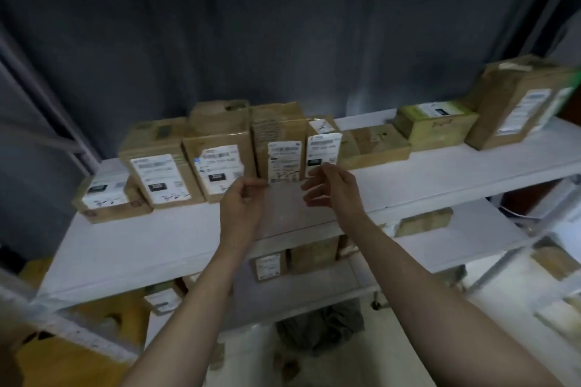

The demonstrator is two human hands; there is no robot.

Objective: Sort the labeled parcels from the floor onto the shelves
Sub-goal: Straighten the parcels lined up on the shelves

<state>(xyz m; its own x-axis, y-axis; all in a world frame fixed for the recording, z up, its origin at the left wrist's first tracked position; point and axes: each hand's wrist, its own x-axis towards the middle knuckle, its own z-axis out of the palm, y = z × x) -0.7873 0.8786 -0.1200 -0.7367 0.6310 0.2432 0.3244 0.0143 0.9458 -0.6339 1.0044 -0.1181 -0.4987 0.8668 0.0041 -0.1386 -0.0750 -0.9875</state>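
Several labeled parcels (284,151) upright on shelf (440,173), left hand (242,204), right hand (334,188) (both empty, loosely curled)

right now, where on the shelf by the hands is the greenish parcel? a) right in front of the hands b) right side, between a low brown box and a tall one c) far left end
b: the greenish parcel sits on the right side of the shelf, with a low brown box to its left and a tall brown box to its right.
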